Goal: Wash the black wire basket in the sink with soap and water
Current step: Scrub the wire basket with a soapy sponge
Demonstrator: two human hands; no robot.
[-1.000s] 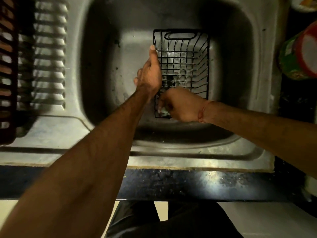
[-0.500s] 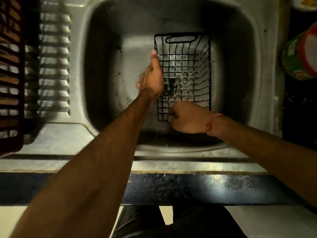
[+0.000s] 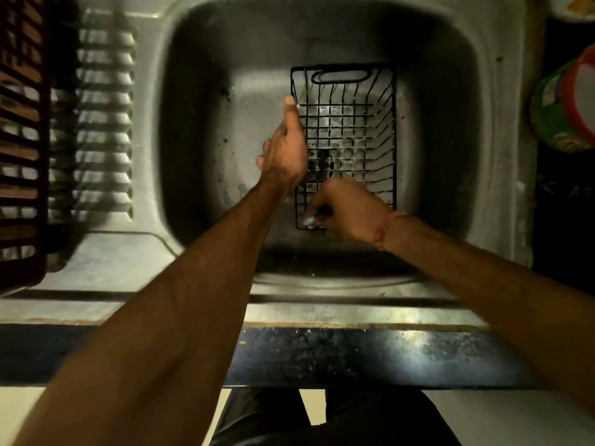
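The black wire basket [image 3: 341, 75] stands upright in the steel sink [image 3: 206, 123], with soap film across its bottom mesh. My left hand [image 3: 286, 149] grips the basket's left rim, thumb pointing up along the wire and fingers on the outside. At the basket's near left corner my right hand [image 3: 351, 210] is curled around a small soapy scrubber [image 3: 309, 222], pressing it against the wires. White suds show at the fingertips; most of the scrubber is hidden in my fist.
A ridged drainboard [image 3: 103, 117] lies left of the basin, with a brown slatted crate [image 3: 19, 140] beyond it. A green and red container [image 3: 566, 104] stands at the right. The dark counter edge [image 3: 354, 355] runs along the front.
My right hand has slid a little left along the basket's near end, and suds now show at its fingers. My left hand keeps the same hold on the rim.
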